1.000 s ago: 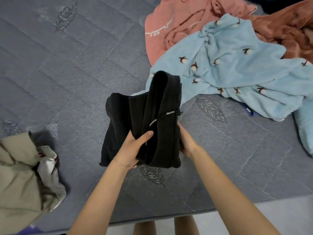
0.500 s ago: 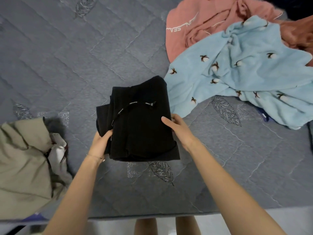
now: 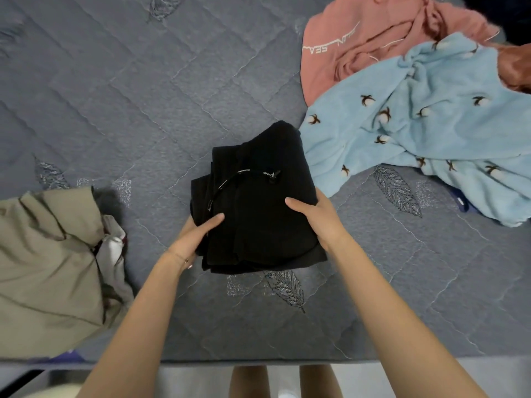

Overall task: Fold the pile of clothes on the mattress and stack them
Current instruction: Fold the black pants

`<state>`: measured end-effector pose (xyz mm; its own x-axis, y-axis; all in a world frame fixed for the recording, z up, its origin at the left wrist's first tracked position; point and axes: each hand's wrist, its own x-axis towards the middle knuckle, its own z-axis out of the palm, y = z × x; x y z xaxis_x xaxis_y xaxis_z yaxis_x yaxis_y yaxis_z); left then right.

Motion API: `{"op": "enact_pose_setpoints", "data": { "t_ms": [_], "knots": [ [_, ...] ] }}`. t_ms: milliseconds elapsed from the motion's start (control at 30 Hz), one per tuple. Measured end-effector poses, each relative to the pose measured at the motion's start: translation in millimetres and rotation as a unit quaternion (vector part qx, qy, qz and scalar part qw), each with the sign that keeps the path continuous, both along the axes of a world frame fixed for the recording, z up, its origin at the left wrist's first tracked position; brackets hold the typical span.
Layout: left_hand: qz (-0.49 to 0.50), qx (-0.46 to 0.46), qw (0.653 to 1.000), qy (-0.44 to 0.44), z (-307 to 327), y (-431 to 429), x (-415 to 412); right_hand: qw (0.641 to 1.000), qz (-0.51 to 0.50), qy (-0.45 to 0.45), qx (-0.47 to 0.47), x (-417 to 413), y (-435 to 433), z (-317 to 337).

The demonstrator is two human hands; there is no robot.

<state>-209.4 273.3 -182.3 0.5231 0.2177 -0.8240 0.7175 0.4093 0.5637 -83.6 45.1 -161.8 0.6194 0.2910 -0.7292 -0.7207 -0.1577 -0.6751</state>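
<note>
- Now, your left hand (image 3: 198,237) grips the left edge of the folded black knit garment (image 3: 258,219), thumb on top and the other fingers tucked out of sight beneath. Your right hand (image 3: 316,219) holds the right edge the same way.
- That black bundle sits over the grey-blue quilted mattress (image 3: 115,96), near its front edge, with a white-printed drawstring (image 3: 230,182) looped across its top.
- The fold looks finished to me, so placing is the step in hand. Next, carry the bundle level, both sides supported, to the stacking spot, perhaps by the olive-green garment (image 3: 48,268) at your left.
- Unfolded work waits at the far right: a light blue fleece piece with cotton-boll print (image 3: 431,124) overlaps a salmon-pink sweatshirt (image 3: 359,53).
- I cannot tell whether the olive piece is folded, and the rust-brown cloth (image 3: 517,67) is cut off by the frame.
</note>
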Motion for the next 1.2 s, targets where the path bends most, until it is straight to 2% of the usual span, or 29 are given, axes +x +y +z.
{"op": "enact_pose_setpoints", "data": {
  "t_ms": [233, 367, 467, 600, 733, 867, 967, 1033, 1100, 1133, 1200],
  "knots": [
    [0.023, 0.045, 0.993, -0.103, 27, -24, -5, 0.997, -0.038, -0.009, 0.072, 2, -33, 36],
    [-0.024, 0.061, 0.984, -0.165, 38, -27, 17, 0.990, -0.106, -0.016, 0.088, -6, -56, 33],
    [-0.102, 0.123, 0.969, -0.188, 40, -17, 48, 0.983, -0.159, -0.001, 0.088, -22, -60, 17],
    [-0.220, 0.234, 0.931, -0.177, 32, -13, 88, 0.982, -0.172, 0.026, 0.072, -40, -60, -8],
    [-0.320, 0.253, 0.895, -0.178, 39, -9, 109, 0.980, -0.137, 0.074, 0.122, -35, -74, -15],
    [-0.440, 0.305, 0.818, -0.209, 67, 1, 142, 0.957, -0.076, 0.164, 0.225, -33, -93, -14],
    [-0.474, 0.360, 0.764, -0.251, 80, -5, 168, 0.948, 0.034, 0.198, 0.248, -43, -101, -17],
    [-0.473, 0.421, 0.725, -0.270, 72, -15, 175, 0.947, 0.056, 0.208, 0.237, -45, -106, -21],
    [-0.472, 0.489, 0.692, -0.242, 54, -26, 172, 0.961, -0.010, 0.197, 0.193, -42, -105, -24],
    [-0.479, 0.504, 0.690, -0.203, 43, -32, 167, 0.967, -0.076, 0.179, 0.163, -39, -105, -27],
    [-0.473, 0.505, 0.713, -0.113, 23, -41, 151, 0.976, -0.177, 0.109, 0.063, -30, -106, -31]
  ]
}}
